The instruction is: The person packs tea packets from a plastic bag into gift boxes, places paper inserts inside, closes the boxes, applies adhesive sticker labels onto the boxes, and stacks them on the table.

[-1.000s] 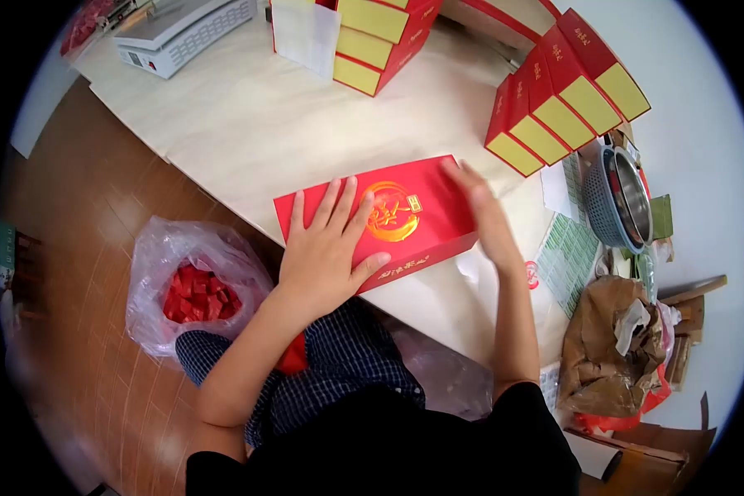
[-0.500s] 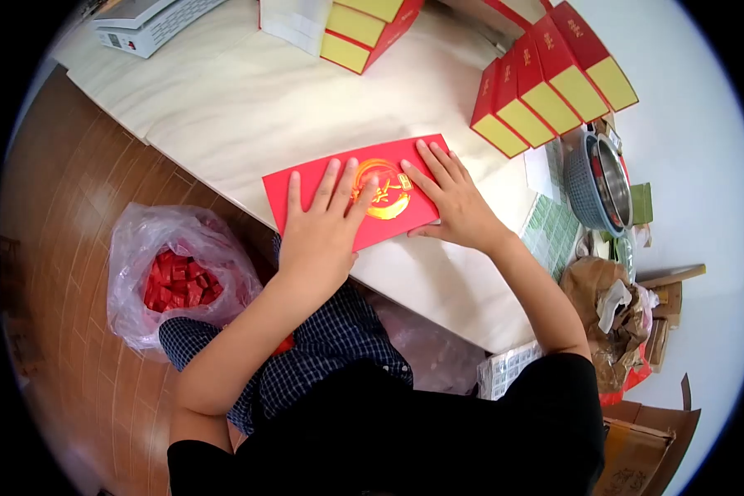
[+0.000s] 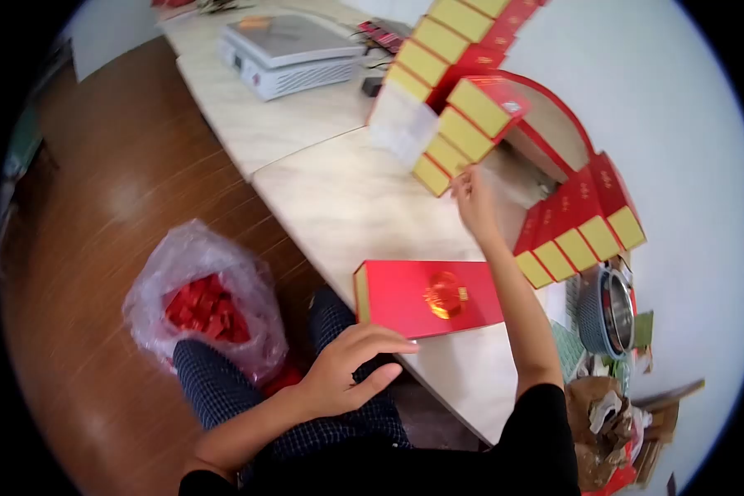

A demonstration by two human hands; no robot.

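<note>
A red gift box [image 3: 397, 291] with a gold emblem and a yellow end lies flat at the table's front edge. My left hand [image 3: 351, 368] is just in front of it, fingers stretched out and thumb apart, holding nothing. Over the table, my right hand [image 3: 477, 202] is at the lower end of a stack of red and yellow boxes [image 3: 459, 140]. Its fingers are loosely bent and a little blurred, with nothing visible in them; whether they touch the stack I cannot tell. My right forearm covers the right end of the gift box.
More red boxes [image 3: 583, 219] stand in a row at the right by the wall, beside a blue basket [image 3: 595, 310] with a metal bowl. A grey scale [image 3: 293, 54] sits at the back left. On the floor, a plastic bag [image 3: 153, 289] holds red packets.
Both hands have left the top of the gift box. My right hand has reached away toward the stack, while my left drew back to the front edge. The view has shifted left.
</note>
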